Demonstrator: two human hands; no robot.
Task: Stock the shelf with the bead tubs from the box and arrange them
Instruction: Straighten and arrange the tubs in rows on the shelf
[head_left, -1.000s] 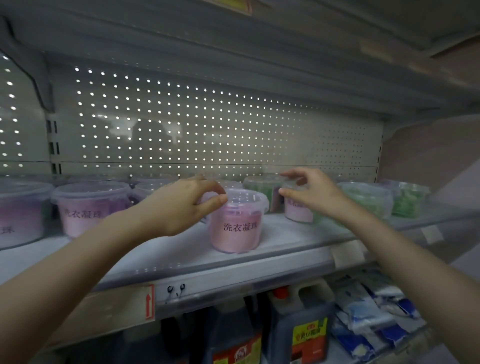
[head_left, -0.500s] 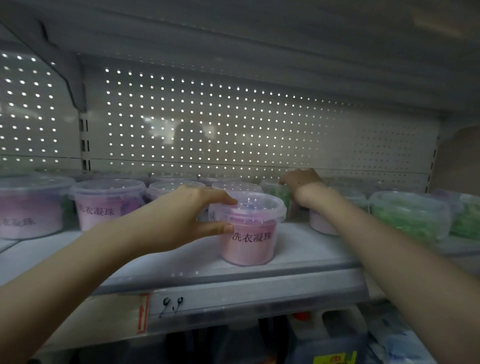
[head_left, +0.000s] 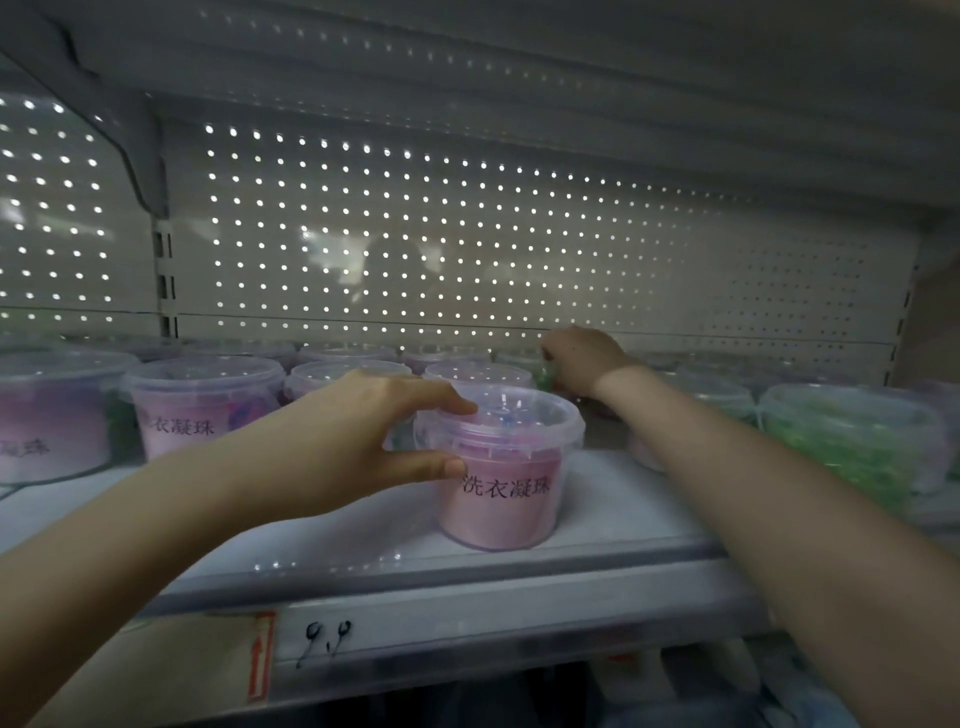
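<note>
The pink tub (head_left: 501, 493) stood upright near the front edge of the shelf (head_left: 613, 519), its label facing out and its clear lid on. It sat apart from the row of pink tubs (head_left: 202, 410) to its left and from the row of green tubs (head_left: 852, 441) to its right.

The left hand (head_left: 358, 436) came at it from the left. The thumb lay against the tub's wall just under the lid, and the forefinger reached over the near side of the lid's rim. The tub therefore lay to the right of the palm, pinched between those 2 digits at its top left. The other fingers were hidden behind the hand. The grip sat high and to 1 side. Judging by that, a slide along the shelf looked easier than a lift, and a hard push at the rim could tip the tub away from the hand.

The right hand (head_left: 584, 358) was well behind, close to the pegboard back panel (head_left: 467, 234), beside a green tub (head_left: 544, 375) in the rear. Its fingers pointed away from the camera, so I cannot tell whether they held anything.

Of the 2 hands, the left was plainly nearer the pink tub and already had it. The box was out of view.
</note>
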